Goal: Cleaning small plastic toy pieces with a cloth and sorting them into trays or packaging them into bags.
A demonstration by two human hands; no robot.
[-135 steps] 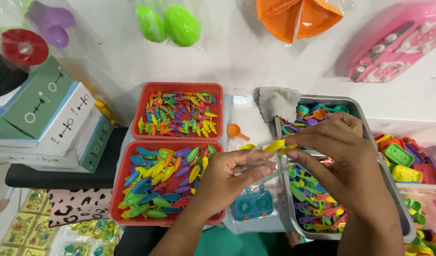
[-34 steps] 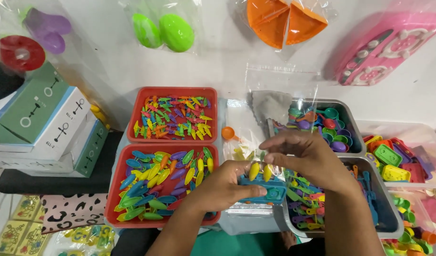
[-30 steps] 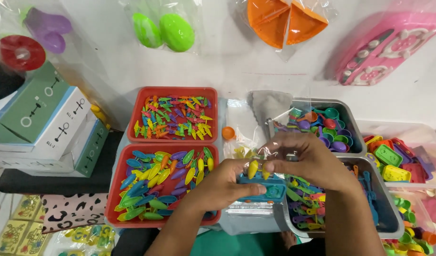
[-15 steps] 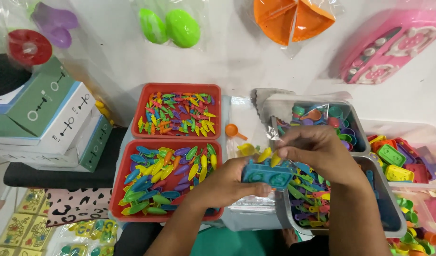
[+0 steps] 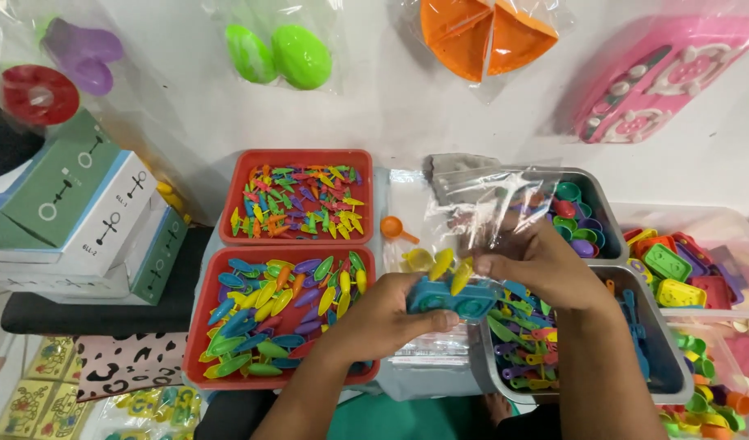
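A blue plastic toy piece [image 5: 452, 297], long axis lying left to right, was held between both hands above the gap between the red trays and the metal bins. The left hand [image 5: 387, 314] gripped its left end from below with closed fingers. The right hand [image 5: 537, 265] pinched yellow leaf-shaped pieces [image 5: 450, 269] against its top right, under a clear plastic bag [image 5: 489, 204]. The lower red tray [image 5: 207, 326] of coloured leaf pieces lay just left; a metal bin [image 5: 660, 358] lay right.

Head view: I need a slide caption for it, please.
Left hand and right hand hold a blue toy piece and clear bag above sorting trays.
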